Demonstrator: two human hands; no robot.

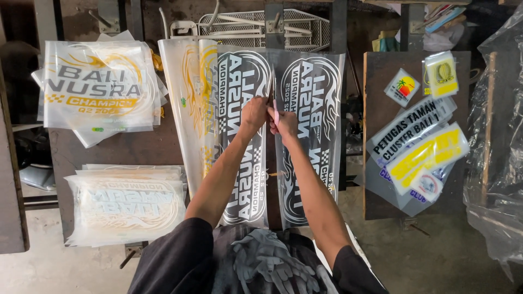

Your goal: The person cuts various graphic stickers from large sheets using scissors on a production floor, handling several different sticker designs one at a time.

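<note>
While both arms reach away from the body over the dark table (163,144), the hands meet at the middle of a long printed film strip (245,136). Nearest: dark shirt with pale graphic (261,261), low centre. Strip runs near-to-far, long axis pointing away from the person, lettering sideways; laid lengthwise, likely so a cut can travel along the seam between two prints. A second like panel (310,130) lies just right of it, same orientation, its near end hanging past the table edge. Left hand (253,115) closed, pinching the film's edge, seemingly to hold it taut. Right hand (284,121) closed on pink-handled scissors (274,103), blades pointing far, along the gap between the panels. Blades too thin to tell whether parted.

Near left: stack of pale film prints (125,204), face down, lettering mirrored. Far left: another stack of prints (98,84), face up with yellow and grey design; piles kept apart, perhaps sorted. Right: dark board (376,207) holding small stickers, a yellow strip (427,155) and a white lettered strip (408,128). Far centre: wire rack (272,27). Far right edge: crumpled clear plastic sheet (496,163).
</note>
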